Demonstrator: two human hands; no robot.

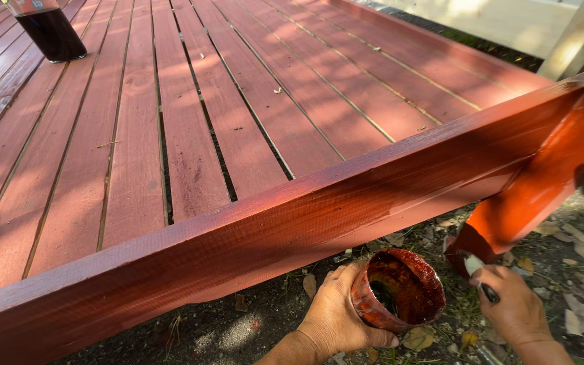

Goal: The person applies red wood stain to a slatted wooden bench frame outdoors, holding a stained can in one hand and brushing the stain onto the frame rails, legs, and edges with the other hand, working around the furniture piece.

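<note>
**Stain cup and brush at deck edge – handling noted**

Left hand [336, 318] is seen low in frame, below the deck's front board [292, 223], fingers curled snug round the side of a small round cup [400, 287]. Cup is tilted toward the camera, coated inside and out w/ dark red-brown stain; a pool of liquid is visible at the bottom. Judged light and rigid, but slippery where wet; best taken by the wall approx. mid-height, as held, and kept nearer upright to avoid spill.

Right hand [515, 307] is closed tight on a brush [471, 260]; handle is pinched between fingers and thumb, bristle end laid against the base of the post [542, 182], which is glossy w/ fresh coat. Brush judged light, bristles soft.

A dark container [49, 27] is noted standing on the deck boards [190, 122], far left, well apart. Ground below: dirt, dry leaves.
</note>
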